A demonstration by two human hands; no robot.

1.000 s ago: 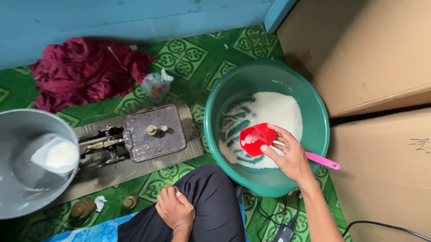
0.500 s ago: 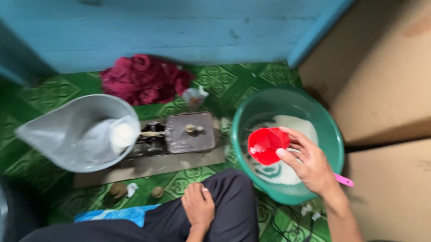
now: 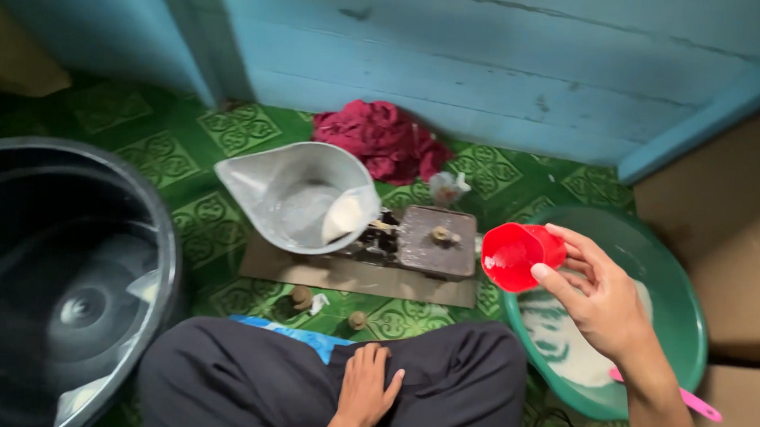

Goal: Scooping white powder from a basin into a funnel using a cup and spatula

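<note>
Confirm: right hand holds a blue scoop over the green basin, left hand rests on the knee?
Not quite. In the head view the scoop is red, not blue. The rest stands: the right hand holds it over the green basin, and the left hand rests on the knee.

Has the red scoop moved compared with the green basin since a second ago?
Yes. The red scoop, held by the right hand, has come up out of the green basin to its left rim, toward the balance scale.
</note>
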